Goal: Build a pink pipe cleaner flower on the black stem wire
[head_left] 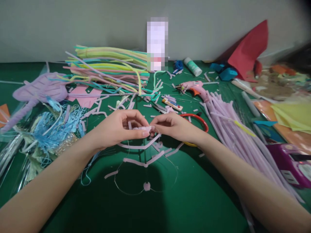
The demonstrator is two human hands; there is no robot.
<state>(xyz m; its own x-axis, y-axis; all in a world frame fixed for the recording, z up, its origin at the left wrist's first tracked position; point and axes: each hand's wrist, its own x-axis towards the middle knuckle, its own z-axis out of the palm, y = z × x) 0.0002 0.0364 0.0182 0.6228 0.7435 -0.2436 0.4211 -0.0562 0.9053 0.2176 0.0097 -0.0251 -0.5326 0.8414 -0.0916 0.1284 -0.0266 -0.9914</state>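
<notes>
Both hands meet over the green table and pinch a lilac pipe cleaner (pixel 139 128). My left hand (pixel 125 126) holds it between thumb and fingers, and my right hand (pixel 171 125) closes on its right end; the fingertips partly hide it. Just below them is a thin wire frame (pixel 116 181), curved into loops around a middle stem. Bent lilac strips (pixel 145 164) cross that stem. At the bottom of the frame sits a small fuzzy lilac knob (pixel 147 186).
Scissors (pixel 205 121) lie partly behind my right hand. Beyond are a pink glue gun (pixel 194 86), a colourful pipe cleaner bundle (pixel 109 64) and a blurred upright screen (pixel 157 38). Lilac stems (pixel 233 129) lie right; blue tassels (pixel 58 121) and a woven lilac shape (pixel 43 87) lie left.
</notes>
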